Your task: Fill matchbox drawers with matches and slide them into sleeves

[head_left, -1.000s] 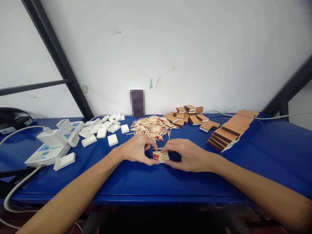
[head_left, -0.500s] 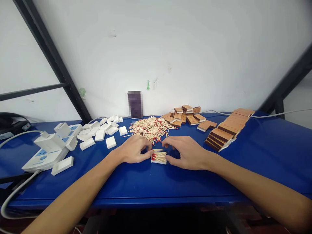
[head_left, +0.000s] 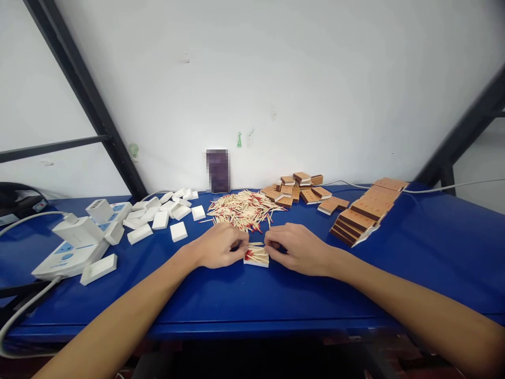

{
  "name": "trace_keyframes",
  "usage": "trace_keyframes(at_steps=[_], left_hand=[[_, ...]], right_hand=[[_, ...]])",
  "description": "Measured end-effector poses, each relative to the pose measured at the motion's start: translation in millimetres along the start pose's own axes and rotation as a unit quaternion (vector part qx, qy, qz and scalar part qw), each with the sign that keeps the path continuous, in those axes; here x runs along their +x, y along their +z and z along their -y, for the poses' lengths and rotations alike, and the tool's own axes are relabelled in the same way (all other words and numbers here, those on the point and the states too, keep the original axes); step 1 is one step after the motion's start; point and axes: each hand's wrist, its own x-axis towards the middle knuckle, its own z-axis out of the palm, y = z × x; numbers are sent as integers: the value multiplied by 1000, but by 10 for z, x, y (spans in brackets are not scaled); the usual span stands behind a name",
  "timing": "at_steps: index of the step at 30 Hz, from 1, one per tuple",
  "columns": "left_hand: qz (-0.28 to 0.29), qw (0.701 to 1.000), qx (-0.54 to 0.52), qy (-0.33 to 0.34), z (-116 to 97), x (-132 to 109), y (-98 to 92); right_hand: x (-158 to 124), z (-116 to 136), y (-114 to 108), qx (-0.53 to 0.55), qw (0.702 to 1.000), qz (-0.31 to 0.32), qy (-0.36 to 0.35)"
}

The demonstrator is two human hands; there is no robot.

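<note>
A small white matchbox tray (head_left: 257, 264) filled with red-tipped matches (head_left: 256, 255) lies on the blue table between my hands. At its left end, my left hand (head_left: 223, 246) has its thumb and curled fingers closed against the tray. My right hand (head_left: 298, 248) closes on the right end, thumb and forefinger near the match ends; the exact contact is partly hidden by the fingers. Several matches lie across the tray's far edge. Just beyond my hands spreads a large heap of loose matches (head_left: 246, 208).
Empty white trays (head_left: 160, 220) lie scattered at the left, beside a white power strip (head_left: 69, 260) with plugs and cables. Brown matchbox covers (head_left: 310, 196) are piled behind on the right, nearer a leaning row of covers (head_left: 373, 205). A dark pixelated rectangle (head_left: 219, 171) stands against the wall.
My right thumb and fingers have drawn closer together and moved in against the tray's right end. The left fingers have closed slightly. The view has shifted a little.
</note>
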Motion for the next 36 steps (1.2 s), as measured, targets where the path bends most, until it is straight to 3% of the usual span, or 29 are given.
trace_keyframes(at_steps=[8, 19, 36], left_hand=[[-5, 1000, -12, -13, -24, 16, 13], [12, 998, 54, -31, -80, 8, -22], [5, 999, 33, -35, -98, 16, -22]], right_hand=[[-12, 12, -1, 2, 1000, -20, -16], [14, 26, 52, 45, 998, -25, -31], [34, -38, 85, 110, 993, -8, -40]])
